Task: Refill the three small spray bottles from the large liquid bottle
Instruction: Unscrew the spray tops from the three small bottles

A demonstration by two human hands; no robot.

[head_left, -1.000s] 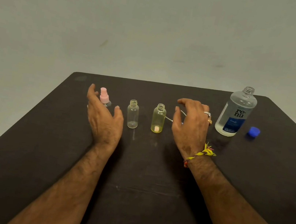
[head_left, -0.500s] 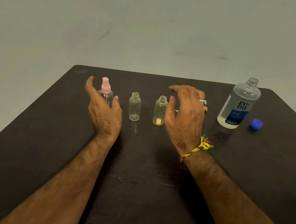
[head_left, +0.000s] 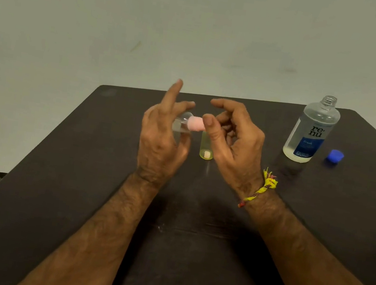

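My left hand (head_left: 160, 138) holds a small clear spray bottle (head_left: 181, 123) lifted off the table and tipped sideways, its pink spray cap (head_left: 195, 124) pointing right. My right hand (head_left: 231, 141) pinches that pink cap between thumb and fingers. A yellowish small bottle (head_left: 206, 147) stands uncapped on the table behind the hands. The second clear small bottle is hidden behind my left hand. The large clear bottle (head_left: 311, 131), labelled in blue, stands uncapped at the right.
A blue cap (head_left: 335, 155) lies to the right of the large bottle. The dark table (head_left: 191, 240) ends at a far edge close behind the bottles, with a plain wall beyond.
My left hand has picked up the pink-capped spray bottle and tipped it sideways above the table. My right hand has come in from the right and taken hold of its cap.
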